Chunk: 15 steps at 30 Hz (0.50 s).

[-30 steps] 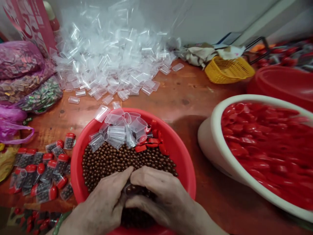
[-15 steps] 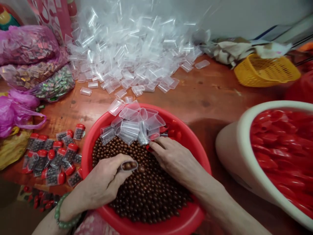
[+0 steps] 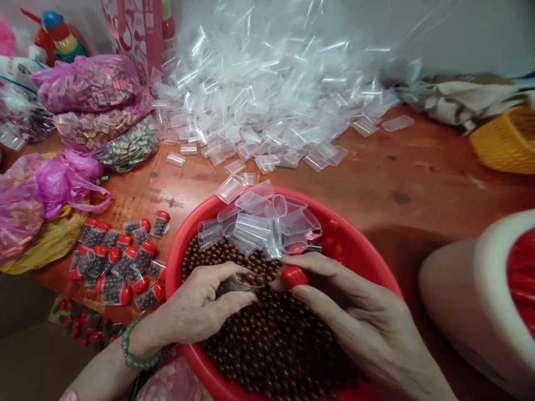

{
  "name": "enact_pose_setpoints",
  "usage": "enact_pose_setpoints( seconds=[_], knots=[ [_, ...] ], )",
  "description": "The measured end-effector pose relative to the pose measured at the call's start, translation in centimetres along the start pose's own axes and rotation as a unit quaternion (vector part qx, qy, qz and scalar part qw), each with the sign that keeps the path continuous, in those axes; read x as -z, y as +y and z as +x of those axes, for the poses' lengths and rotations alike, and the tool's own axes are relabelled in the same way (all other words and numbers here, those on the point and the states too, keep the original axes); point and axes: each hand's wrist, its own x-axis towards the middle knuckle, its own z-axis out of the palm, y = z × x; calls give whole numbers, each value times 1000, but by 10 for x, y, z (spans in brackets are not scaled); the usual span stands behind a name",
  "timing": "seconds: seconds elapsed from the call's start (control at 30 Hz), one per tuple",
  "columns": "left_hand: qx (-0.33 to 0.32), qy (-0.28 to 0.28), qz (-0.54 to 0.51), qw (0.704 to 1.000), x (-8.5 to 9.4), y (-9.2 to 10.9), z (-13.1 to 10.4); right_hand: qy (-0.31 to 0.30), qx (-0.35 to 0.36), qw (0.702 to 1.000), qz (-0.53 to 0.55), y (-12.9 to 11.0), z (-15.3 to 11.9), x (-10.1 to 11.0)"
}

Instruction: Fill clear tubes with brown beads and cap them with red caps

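My left hand (image 3: 209, 303) grips a clear plastic tube (image 3: 234, 283) with brown balls inside, its open end facing right. Between the thumb and fingers of my right hand (image 3: 351, 306) is a red cap (image 3: 293, 277), held just right of the tube's mouth and apart from it. Both hands are over a red basin (image 3: 368, 245) filled with shiny brown balls (image 3: 267, 345). Several empty clear tubes (image 3: 253, 225) rest on the balls at the basin's far side, with red caps (image 3: 334, 239) beside them, partly hidden.
A big heap of clear tubes (image 3: 267, 100) covers the table's back. Filled red-capped tubes (image 3: 121, 262) lie at left, near pink bags (image 3: 90, 83) of small packets. A pale bucket (image 3: 463, 284) of red caps stands at right, a yellow basket (image 3: 504, 139) behind it.
My right hand has come away from the tube pile with a red cap, close to the filled tube in my left hand. The view has turned left.
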Motion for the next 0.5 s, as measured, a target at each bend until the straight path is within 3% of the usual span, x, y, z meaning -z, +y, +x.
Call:
enact_pose_setpoints(
  seconds=[0.17,0.27,0.5],
  knots=[
    [-26,-14,34,999,2,1,1,-86,132,985,-67,-14,18,-2],
    [-39,-10,66,997,4,0,0,-136,171,971,-99,-18,25,-2],
    [-33,7,51,998,10,0,0,-133,199,955,-178,-16,25,12]
  ],
)
